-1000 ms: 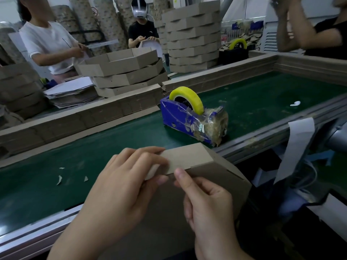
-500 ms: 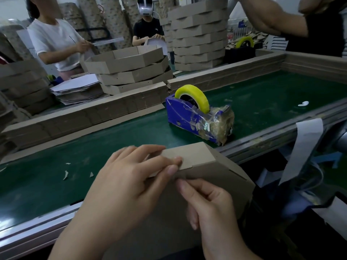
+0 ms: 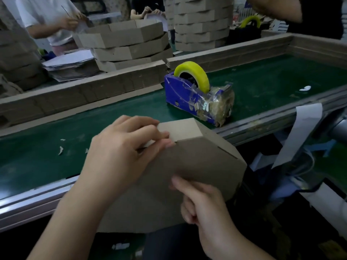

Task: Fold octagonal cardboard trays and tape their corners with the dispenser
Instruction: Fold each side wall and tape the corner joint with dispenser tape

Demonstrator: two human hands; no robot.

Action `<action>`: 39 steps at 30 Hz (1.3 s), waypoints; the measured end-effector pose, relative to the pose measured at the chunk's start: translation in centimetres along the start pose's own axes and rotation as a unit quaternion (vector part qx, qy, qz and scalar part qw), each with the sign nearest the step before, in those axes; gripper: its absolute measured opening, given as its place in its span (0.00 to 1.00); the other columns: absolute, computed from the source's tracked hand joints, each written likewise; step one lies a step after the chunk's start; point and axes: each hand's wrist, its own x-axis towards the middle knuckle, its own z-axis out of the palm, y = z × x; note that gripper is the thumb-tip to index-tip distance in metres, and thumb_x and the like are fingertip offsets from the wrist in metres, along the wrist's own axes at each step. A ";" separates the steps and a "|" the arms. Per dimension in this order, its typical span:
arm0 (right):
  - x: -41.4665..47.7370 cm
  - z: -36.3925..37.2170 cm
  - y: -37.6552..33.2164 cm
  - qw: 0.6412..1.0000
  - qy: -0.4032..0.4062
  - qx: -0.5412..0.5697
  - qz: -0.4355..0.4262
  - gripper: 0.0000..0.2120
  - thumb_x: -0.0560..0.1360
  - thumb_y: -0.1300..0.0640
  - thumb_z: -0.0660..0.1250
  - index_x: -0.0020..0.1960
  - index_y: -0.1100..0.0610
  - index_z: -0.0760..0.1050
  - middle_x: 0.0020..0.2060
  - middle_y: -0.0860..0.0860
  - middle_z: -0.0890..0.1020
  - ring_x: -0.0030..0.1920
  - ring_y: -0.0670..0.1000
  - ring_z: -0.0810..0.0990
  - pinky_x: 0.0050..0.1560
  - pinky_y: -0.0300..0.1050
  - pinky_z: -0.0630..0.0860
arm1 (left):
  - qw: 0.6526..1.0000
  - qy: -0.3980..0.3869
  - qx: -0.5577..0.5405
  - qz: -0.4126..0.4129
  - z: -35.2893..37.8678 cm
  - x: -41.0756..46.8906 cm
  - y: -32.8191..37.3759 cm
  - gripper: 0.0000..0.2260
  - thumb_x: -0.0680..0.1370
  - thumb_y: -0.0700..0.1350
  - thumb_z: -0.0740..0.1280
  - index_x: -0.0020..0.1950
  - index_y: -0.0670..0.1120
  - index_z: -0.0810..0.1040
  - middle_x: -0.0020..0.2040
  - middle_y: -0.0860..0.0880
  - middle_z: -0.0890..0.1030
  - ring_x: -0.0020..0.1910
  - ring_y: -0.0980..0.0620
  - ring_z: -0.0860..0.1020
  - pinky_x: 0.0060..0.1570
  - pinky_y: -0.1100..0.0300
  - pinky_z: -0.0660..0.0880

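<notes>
Head view: the tray (image 3: 199, 162) hangs over the bench's (image 3: 262, 87) near edge, the left hand (image 3: 127, 152) pinching one corner and the right hand (image 3: 204, 205) curled against its base, grip unclear. If that pinch slackens, the fold may spring open before tape from the dispenser (image 3: 187, 98) arrives.

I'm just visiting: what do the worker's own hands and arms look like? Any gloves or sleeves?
Both are bare. The left hand and right hand wear no gloves or rings, and no watch or band shows at either wrist. The forearms run uncovered to the picture's bottom edge, so no sleeve is visible.
</notes>
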 end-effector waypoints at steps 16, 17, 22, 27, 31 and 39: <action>3.0 -3.0 -3.5 0.761 0.135 -0.430 -0.467 0.21 0.76 0.46 0.62 0.66 0.52 0.76 0.59 0.51 0.76 0.60 0.53 0.72 0.61 0.55 0.69 | 0.988 -0.086 0.129 -0.006 -2.4 -1.9 -1.0 0.25 0.73 0.61 0.61 0.67 0.53 0.77 0.58 0.48 0.78 0.54 0.41 0.77 0.53 0.45 0.75; 3.0 -2.9 -3.5 0.768 0.118 -0.431 -0.459 0.22 0.76 0.45 0.61 0.68 0.51 0.74 0.60 0.51 0.76 0.61 0.53 0.73 0.62 0.57 0.69 | 0.986 -0.096 0.137 0.000 -2.7 -1.6 -1.0 0.25 0.73 0.61 0.61 0.67 0.52 0.77 0.58 0.47 0.79 0.54 0.41 0.78 0.60 0.40 0.72; 2.5 -2.5 -3.7 0.740 0.044 -0.422 -0.522 0.19 0.78 0.50 0.62 0.68 0.52 0.72 0.60 0.53 0.77 0.61 0.54 0.74 0.60 0.57 0.71 | 0.990 -0.130 0.058 0.001 -2.1 0.7 2.4 0.23 0.74 0.64 0.58 0.66 0.59 0.76 0.54 0.50 0.80 0.52 0.49 0.77 0.48 0.42 0.78; 3.2 -5.8 -6.5 0.807 0.040 -0.376 -0.453 0.17 0.79 0.52 0.58 0.62 0.56 0.79 0.57 0.49 0.80 0.61 0.47 0.76 0.63 0.47 0.70 | 0.998 -0.054 -0.022 0.000 -2.8 0.7 2.7 0.17 0.75 0.61 0.62 0.59 0.59 0.81 0.55 0.50 0.79 0.50 0.47 0.78 0.42 0.46 0.77; 3.4 -6.4 -8.7 0.855 -0.015 -0.308 -0.418 0.17 0.78 0.57 0.61 0.66 0.56 0.75 0.49 0.49 0.76 0.50 0.37 0.75 0.51 0.28 0.68 | 0.993 0.008 -0.111 -0.025 -2.8 -0.4 1.5 0.16 0.75 0.56 0.66 0.61 0.55 0.79 0.55 0.48 0.78 0.52 0.51 0.78 0.51 0.60 0.73; 4.0 -4.7 -8.2 0.794 -0.078 -0.417 -0.435 0.22 0.78 0.48 0.60 0.67 0.59 0.75 0.49 0.51 0.73 0.50 0.49 0.76 0.53 0.33 0.69 | 0.978 -0.008 -0.196 -0.075 -2.5 -3.3 -0.9 0.15 0.75 0.52 0.67 0.59 0.50 0.80 0.60 0.47 0.78 0.59 0.50 0.78 0.56 0.59 0.72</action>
